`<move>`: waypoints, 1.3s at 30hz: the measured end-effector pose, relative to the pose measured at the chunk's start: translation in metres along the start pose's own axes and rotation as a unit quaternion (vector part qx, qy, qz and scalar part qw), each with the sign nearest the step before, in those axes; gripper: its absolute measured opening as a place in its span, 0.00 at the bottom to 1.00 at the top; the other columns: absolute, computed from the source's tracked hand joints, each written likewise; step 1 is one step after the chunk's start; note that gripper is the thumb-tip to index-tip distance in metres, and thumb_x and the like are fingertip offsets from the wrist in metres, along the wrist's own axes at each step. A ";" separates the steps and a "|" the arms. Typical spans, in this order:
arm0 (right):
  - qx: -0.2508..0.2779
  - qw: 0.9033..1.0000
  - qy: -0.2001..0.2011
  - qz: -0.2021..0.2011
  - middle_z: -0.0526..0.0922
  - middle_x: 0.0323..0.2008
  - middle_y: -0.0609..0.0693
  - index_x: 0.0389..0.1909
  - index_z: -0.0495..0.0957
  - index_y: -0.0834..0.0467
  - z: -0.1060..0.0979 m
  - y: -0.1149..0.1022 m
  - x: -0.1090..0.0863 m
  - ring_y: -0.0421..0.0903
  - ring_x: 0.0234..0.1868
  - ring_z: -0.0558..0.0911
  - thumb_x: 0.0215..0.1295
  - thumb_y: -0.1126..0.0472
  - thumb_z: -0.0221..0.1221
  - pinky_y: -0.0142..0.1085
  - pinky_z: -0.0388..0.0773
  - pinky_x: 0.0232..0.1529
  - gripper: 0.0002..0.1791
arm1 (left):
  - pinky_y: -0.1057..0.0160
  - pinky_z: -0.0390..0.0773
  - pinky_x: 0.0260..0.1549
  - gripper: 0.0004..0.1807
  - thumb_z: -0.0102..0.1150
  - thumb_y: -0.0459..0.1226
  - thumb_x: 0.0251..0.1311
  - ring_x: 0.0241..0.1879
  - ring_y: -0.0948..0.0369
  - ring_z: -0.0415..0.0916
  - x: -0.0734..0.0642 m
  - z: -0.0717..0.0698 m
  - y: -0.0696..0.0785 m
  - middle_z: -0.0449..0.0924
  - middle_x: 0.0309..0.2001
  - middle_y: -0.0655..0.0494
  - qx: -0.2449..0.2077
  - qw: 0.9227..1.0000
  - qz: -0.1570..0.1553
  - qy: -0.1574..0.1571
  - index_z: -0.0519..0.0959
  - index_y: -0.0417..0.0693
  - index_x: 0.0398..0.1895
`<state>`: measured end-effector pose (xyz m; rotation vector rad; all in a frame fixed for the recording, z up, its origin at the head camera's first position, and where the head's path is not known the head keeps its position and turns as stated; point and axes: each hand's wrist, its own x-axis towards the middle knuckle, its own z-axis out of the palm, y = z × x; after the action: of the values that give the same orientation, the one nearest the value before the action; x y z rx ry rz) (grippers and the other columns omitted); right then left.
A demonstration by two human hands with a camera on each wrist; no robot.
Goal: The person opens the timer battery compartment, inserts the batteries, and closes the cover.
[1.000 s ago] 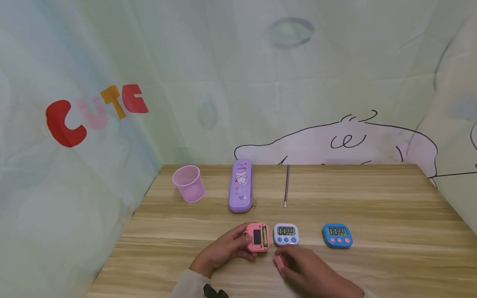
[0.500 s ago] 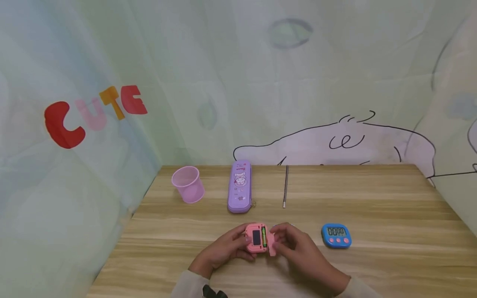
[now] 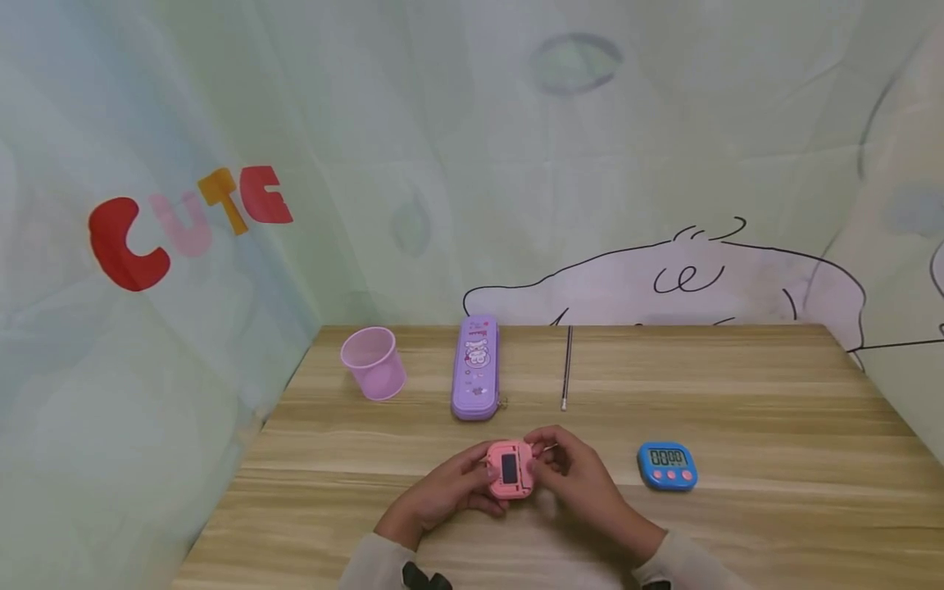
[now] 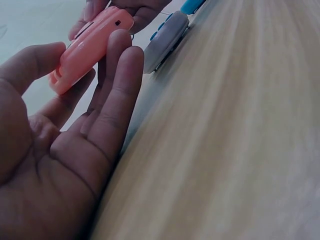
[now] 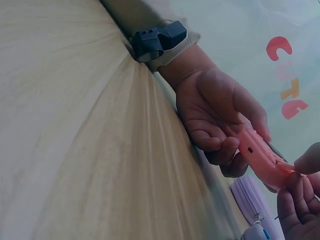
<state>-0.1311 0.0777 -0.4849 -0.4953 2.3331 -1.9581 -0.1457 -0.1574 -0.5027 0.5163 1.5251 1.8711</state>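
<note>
A pink digital timer (image 3: pixel 509 470) is held back side up, its dark rectangular patch showing. My left hand (image 3: pixel 444 492) grips its left edge, thumb on the back and fingers beneath. At the right edge, my right hand (image 3: pixel 590 490) pinches the small pink battery cover (image 3: pixel 526 465), which lies over the battery slot. In the right wrist view the cover (image 5: pixel 285 165) sits slightly raised at that end of the timer. The battery is hidden under it. A white timer with blue buttons (image 4: pixel 167 40) stands just beyond the hands in the left wrist view; the right hand hides it in the head view.
A blue timer (image 3: pixel 667 466) lies on the wooden table (image 3: pixel 774 426) to the right. Farther back are a pink cup (image 3: pixel 379 373), a purple pencil case (image 3: pixel 475 373) and a dark pencil (image 3: pixel 567 369). A printed curtain (image 3: pixel 413 164) hangs behind the table.
The right hand has brought the battery cover up and left onto the pink timer, covering the green battery seen earlier. It now blocks the white timer. The left hand has kept its grip.
</note>
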 end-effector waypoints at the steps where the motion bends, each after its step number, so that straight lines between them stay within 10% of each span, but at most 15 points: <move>1: 0.001 1.000 0.002 -0.001 0.79 0.39 0.52 0.49 0.77 0.57 0.001 0.000 0.000 0.45 0.37 0.80 0.61 0.68 0.64 0.33 0.81 0.38 0.16 | 0.51 0.83 0.45 0.29 0.45 0.35 0.73 0.41 0.53 0.82 0.000 0.000 0.000 0.80 0.49 0.41 0.000 1.000 0.000 0.000 0.53 0.37 0.73; 39: -0.035 0.999 -0.012 0.012 0.78 0.40 0.52 0.50 0.76 0.58 -0.002 -0.004 -0.002 0.44 0.35 0.82 0.64 0.64 0.63 0.32 0.82 0.37 0.14 | 0.48 0.81 0.48 0.28 0.45 0.36 0.74 0.44 0.52 0.82 0.001 -0.001 0.000 0.79 0.52 0.37 0.009 1.000 -0.004 0.000 0.55 0.41 0.73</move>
<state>-0.1291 0.0793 -0.4804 -0.4892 2.3884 -1.8542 -0.1468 -0.1574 -0.5035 0.5171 1.5435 1.8533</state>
